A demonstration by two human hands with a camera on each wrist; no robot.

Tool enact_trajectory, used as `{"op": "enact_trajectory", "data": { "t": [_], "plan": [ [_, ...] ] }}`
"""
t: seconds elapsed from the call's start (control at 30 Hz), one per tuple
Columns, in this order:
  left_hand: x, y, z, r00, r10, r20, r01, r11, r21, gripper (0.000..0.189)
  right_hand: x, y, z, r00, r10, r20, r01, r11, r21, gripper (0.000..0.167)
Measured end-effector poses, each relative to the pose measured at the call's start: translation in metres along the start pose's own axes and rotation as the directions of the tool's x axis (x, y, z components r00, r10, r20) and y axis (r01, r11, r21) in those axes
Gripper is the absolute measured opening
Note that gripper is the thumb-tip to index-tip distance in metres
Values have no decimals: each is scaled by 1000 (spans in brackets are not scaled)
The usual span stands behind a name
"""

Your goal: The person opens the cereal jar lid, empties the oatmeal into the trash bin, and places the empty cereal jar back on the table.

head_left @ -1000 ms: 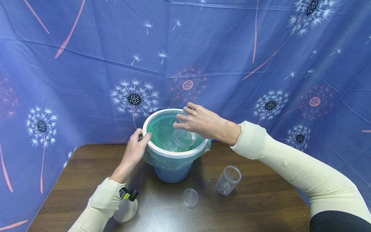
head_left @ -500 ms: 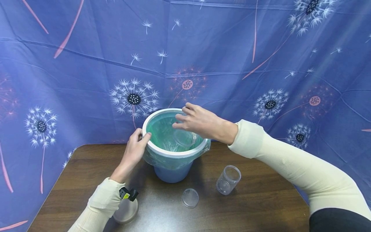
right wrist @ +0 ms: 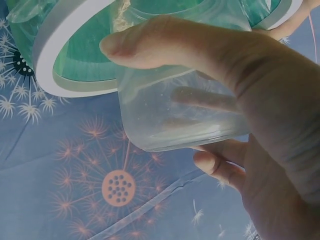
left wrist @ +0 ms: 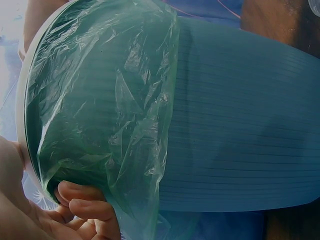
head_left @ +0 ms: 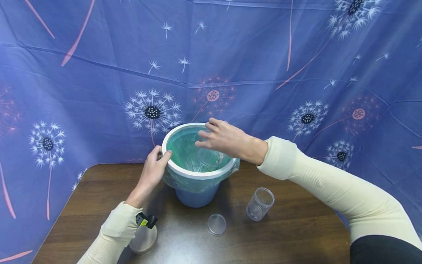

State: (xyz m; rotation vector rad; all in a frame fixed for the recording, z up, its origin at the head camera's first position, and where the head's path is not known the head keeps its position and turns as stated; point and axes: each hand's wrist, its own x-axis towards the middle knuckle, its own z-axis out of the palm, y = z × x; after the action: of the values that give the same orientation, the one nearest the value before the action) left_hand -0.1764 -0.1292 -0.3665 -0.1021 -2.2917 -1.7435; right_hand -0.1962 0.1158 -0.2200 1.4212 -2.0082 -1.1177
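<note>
A blue trash can (head_left: pixel 196 194) with a white rim ring and a green plastic liner (left wrist: pixel 105 100) stands on the table. My left hand (head_left: pixel 153 172) grips its left rim, thumb over the ring and fingers curled under it outside, against the liner. Over the can's opening, my right hand (head_left: pixel 227 138) holds a clear plastic jar (right wrist: pixel 175 112), thumb on one side and fingers on the other. The jar is tipped mouth-down into the can, its base upward. A little pale beige residue (right wrist: pixel 121 17) clings inside near the mouth.
A second clear jar (head_left: pixel 260 204) stands on the brown wooden table (head_left: pixel 290 238), right of the can. A clear round lid (head_left: pixel 216 224) lies in front of the can. Beside my left sleeve is a beige round lid-like disc (head_left: pixel 143 240). A blue dandelion-print cloth (head_left: pixel 257 55) hangs behind.
My right hand and the tipped jar have shifted very slightly left over the can. The left hand stays on the rim, and the things on the table keep their places.
</note>
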Motion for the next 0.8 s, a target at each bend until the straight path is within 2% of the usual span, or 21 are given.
{"op": "enact_trajectory", "data": {
  "t": [0.3, 0.5, 0.67, 0.8],
  "plan": [
    [0, 0, 0, 1000, -2, -2, 2, 1000, 6, 22, -6, 2, 0, 1000, 21, 0, -21, 996, 82, 61],
    [-1, 0, 0, 1000, -7, -2, 7, 1000, 3, 22, -14, 4, 2, 997, 73, 18, -76, 978, 194, 65],
    [-1, 0, 0, 1000, -6, -2, 6, 1000, -5, 22, -24, 5, 5, 981, 195, 22, -192, 936, 294, 71],
    [-1, 1, 0, 1000, -3, -1, 3, 1000, -6, 22, -32, 4, 10, 948, 317, -9, -288, 873, 394, 79]
  ]
}}
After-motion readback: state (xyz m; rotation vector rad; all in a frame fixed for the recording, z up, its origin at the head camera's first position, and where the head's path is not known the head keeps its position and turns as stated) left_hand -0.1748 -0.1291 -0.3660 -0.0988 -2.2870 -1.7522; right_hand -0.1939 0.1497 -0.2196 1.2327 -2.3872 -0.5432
